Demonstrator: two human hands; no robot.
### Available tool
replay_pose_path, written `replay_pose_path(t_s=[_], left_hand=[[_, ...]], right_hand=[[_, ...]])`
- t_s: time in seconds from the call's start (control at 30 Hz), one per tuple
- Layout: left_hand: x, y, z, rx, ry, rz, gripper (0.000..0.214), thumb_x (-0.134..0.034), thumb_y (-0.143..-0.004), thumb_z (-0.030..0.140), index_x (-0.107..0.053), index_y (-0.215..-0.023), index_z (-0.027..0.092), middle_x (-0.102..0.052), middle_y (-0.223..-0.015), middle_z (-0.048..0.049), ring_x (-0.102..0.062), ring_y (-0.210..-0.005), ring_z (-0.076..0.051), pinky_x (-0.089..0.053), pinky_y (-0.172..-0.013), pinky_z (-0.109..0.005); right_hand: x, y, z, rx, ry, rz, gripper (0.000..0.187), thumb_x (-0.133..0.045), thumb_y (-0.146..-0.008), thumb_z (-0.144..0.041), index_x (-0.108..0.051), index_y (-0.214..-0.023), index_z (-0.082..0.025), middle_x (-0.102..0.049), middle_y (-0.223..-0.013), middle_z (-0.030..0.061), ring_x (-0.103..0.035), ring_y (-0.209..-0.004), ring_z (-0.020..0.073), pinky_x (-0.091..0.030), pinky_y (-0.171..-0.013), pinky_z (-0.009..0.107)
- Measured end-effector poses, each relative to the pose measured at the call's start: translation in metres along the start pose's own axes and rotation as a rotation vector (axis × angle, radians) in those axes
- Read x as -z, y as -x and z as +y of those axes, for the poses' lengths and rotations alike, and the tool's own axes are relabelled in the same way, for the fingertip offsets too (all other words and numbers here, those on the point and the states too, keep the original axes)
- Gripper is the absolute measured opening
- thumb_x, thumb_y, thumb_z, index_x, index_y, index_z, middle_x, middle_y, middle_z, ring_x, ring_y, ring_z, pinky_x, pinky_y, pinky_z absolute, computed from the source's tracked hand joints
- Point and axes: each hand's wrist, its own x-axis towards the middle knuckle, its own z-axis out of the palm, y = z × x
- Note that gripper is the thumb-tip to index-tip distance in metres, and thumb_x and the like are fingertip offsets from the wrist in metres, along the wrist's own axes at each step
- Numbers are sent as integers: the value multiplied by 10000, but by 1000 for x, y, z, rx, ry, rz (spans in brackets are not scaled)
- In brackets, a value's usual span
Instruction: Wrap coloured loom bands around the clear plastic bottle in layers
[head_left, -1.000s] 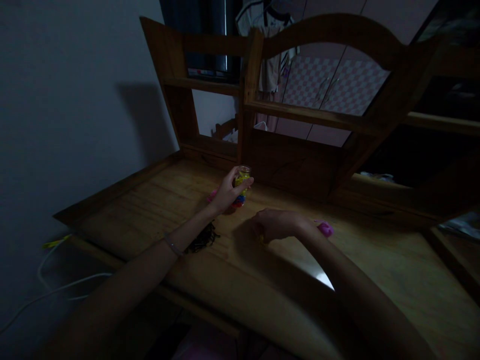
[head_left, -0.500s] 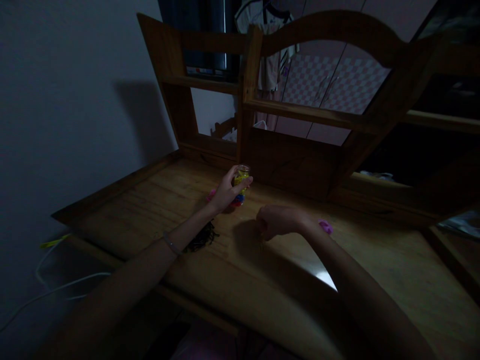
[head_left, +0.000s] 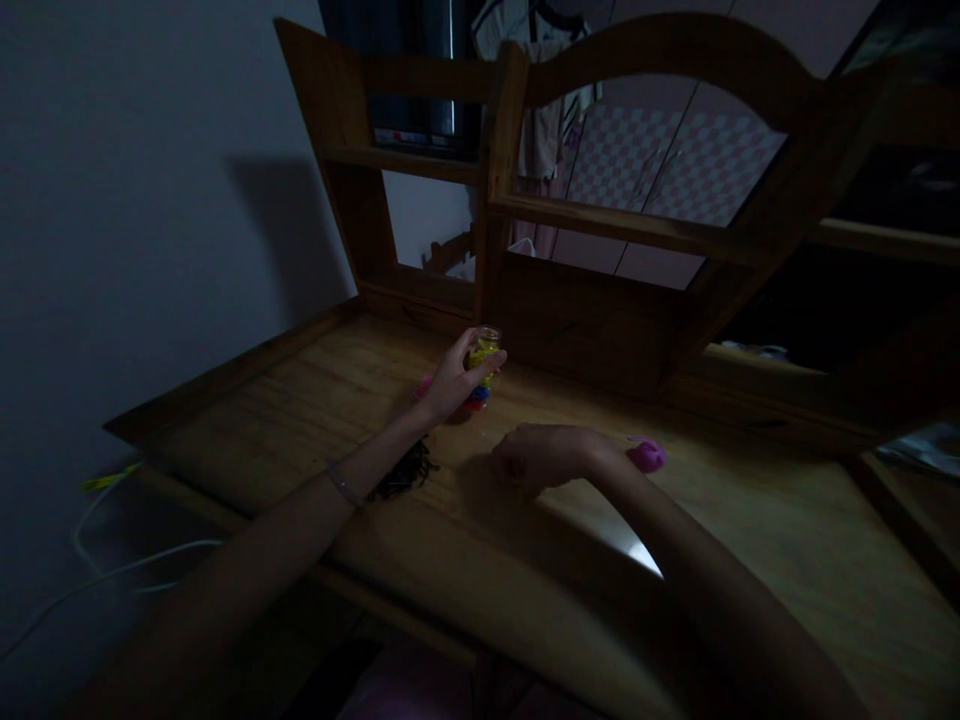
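Observation:
My left hand (head_left: 455, 377) is wrapped round a small glass jar (head_left: 487, 345) that stands upright on the wooden desk (head_left: 450, 530). Yellow pieces fill the jar's upper part, with blue and red ones at the bottom; their kind is too small to tell. My right hand (head_left: 529, 460) is low over the desk, its fingers curled together; whatever they may hold is hidden. A heap of thin black bands or strips (head_left: 405, 472) lies beside my left forearm. Something pink (head_left: 424, 386) shows partly behind my left hand. A purple-pink bundle (head_left: 647, 455) lies to the right of my right wrist.
A wooden shelf unit (head_left: 491, 190) rises along the desk's back edge. The wall (head_left: 187, 220) is on the left. White cables (head_left: 150, 556) and a yellow strip (head_left: 110, 479) hang at the desk's left corner. A bright patch of light falls near my right forearm.
My right hand has moved slightly left and towards me, showing more of the purple-pink bundle. My left hand stays on the jar.

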Motion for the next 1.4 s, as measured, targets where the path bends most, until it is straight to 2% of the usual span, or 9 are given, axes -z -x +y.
replay_pose_path(t_s=[0.17,0.4,0.53,0.67,0.8,0.97,1.03,1.17,1.4], left_hand=[[0,0,0,-6,5,-5,402,-692,-822,383,-557,-1148,191,-619,-1119,-74,-627,-785,-125,-507,-728,-255],[-1,1,-1,4,2,-3,397,-689,-823,392,-554,-1136,188,-628,-1013,-59,-625,-785,-136,-502,-720,-257],[-1,2,1,-3,2,-40,404,-680,-829,391,-543,-1158,201,-623,-1068,-63,-627,-777,-127,-499,-723,-258],[-3,5,8,-31,-90,-116,422,-655,-846,401,-537,-1194,192,-619,-1107,-72,-626,-860,-145,-490,-791,-268],[-10,15,21,-70,-212,-237,429,-657,-842,417,-555,-1188,185,-619,-1144,-75,-603,-1023,-200,-469,-879,-287],[-21,32,27,-7,-290,-422,495,-697,-806,442,-562,-1226,218,-642,-1135,-65,-615,-1005,-225,-483,-848,-310],[-23,36,25,30,-318,-440,545,-712,-789,463,-562,-1249,212,-651,-1128,-76,-619,-995,-238,-489,-832,-324],[-24,37,23,55,-298,-442,560,-700,-799,474,-555,-1263,197,-664,-1096,-85,-625,-976,-238,-497,-814,-330],[-24,37,24,63,-276,-461,569,-695,-802,479,-538,-1271,199,-667,-1053,-68,-634,-938,-230,-504,-785,-323]], right_hand=[[4,3,-12,-135,26,-48,247,-669,-659,-104,-726,-899,-115,-709,-757,51,-619,-611,148,-373,-511,217],[7,8,-6,-99,7,-11,160,-688,-672,-155,-727,-821,-110,-707,-729,53,-604,-586,135,-367,-484,202],[18,25,12,-61,-137,150,187,-664,-669,-141,-727,-845,-141,-722,-785,36,-633,-645,134,-391,-514,190],[35,53,26,31,-237,402,170,-657,-678,-137,-721,-834,-161,-716,-784,13,-644,-709,134,-433,-605,194],[46,78,32,55,-330,668,185,-654,-729,-221,-718,-893,-167,-706,-795,12,-641,-730,141,-458,-648,218],[47,88,29,17,-290,886,162,-650,-741,-218,-719,-879,-171,-711,-856,37,-648,-782,163,-468,-675,241],[46,85,25,-7,-206,916,143,-650,-736,-192,-722,-859,-174,-706,-832,30,-639,-756,153,-451,-656,233],[42,73,18,-42,-85,881,151,-646,-721,-131,-722,-845,-168,-685,-762,8,-608,-678,117,-403,-600,205],[35,63,13,15,-79,919,155,-621,-745,-83,-695,-854,-165,-683,-798,6,-598,-694,102,-382,-601,192]])
